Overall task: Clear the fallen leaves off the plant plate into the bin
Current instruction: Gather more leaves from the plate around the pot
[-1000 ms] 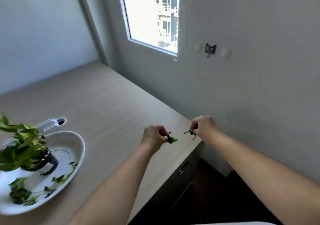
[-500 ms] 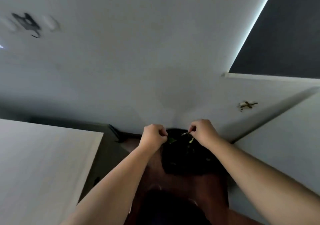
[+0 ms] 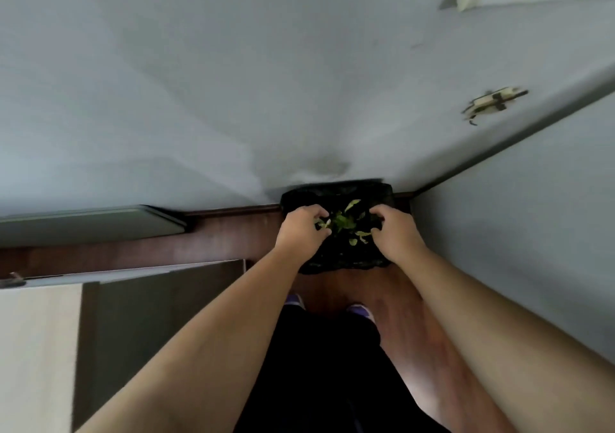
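- Bin (image 3: 336, 261): I see it on the floor (image 3: 392, 296), lined in black, backed against the wall (image 3: 266, 83) and just beside the right-hand wall corner. Its opening faces up at me.
- Leaves (image 3: 342, 221): green scraps, loose over the bin's opening, between my two hands. Some sit near the far rim, some toward the right. Whether they are falling or already lying on the liner, I cannot tell.
- Left hand (image 3: 303, 229): over the bin's left side, fingers curled inward, a pale green bit of leaf at the fingertips. It looks pinched there, though the blur leaves me unsure of the grip.
- Right hand (image 3: 394, 231): over the bin's right side, fingers bent and loosely parted, with leaves just beside the fingertips. I cannot tell if any are grasped.
- Forearms: both bare, running from the lower corners of the view up to the bin.
- Desk (image 3: 36, 349): pale top at the lower left, its dark side panel facing the bin, well apart from it.
- Shoes (image 3: 361, 309): two toes on the wood floor, near the bin's front edge.
- Fitting (image 3: 492, 103): small pale piece on the wall, upper right, blurred.
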